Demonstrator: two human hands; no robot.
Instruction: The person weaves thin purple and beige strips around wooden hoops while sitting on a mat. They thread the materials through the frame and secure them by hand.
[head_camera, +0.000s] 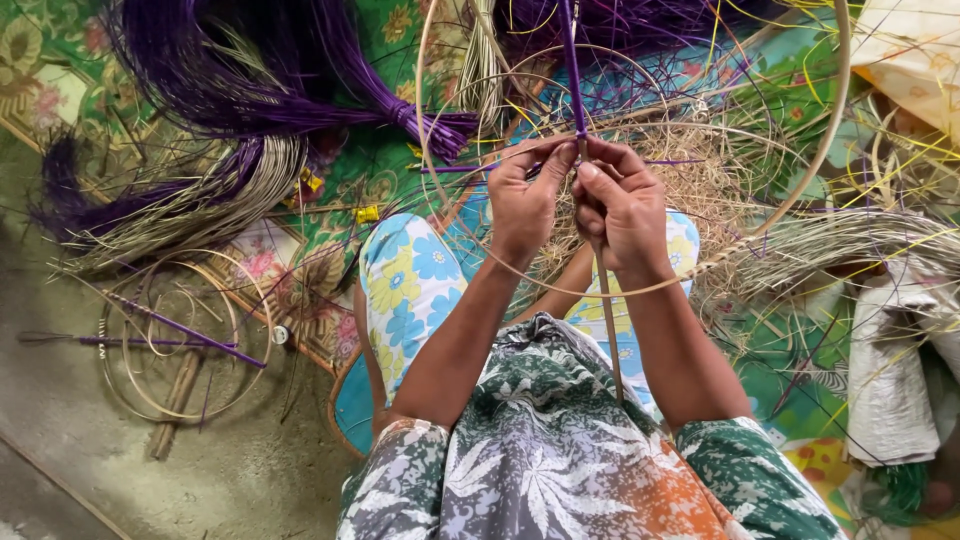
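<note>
At center frame, just above the middle, you had a purple strip (573, 80) pinched where it met the large cane hoop (832, 130), both hands bunched tight on that one spot. Your left hand (527, 200) was closed narrow on the strip and rim, thumb and forefinger pressed together; your right hand (622, 212) was curled shut beside it, touching the left, fingers pinching the same joint. A thin cane stick (608, 320) ran down from your hands toward your lap.

Progress judged early: the hoop looked mostly bare, with only that one purple strip rising from the grip to the top edge; no woven panel was visible on it. Most wrapping seemed left.

Upper left, a thick purple fibre bundle (250, 80) lay tied and seemingly unused, with a pale straw bundle (190, 205) under it. Lower left, smaller hoops (180, 340) sat stacked on the floor, crossed by purple-wrapped sticks; I couldn't tell whether they were finished. Loose straw (700, 190) was heaped behind the hoop, on a floral mat (300, 260). At right lay a grey cloth (890, 370).
</note>
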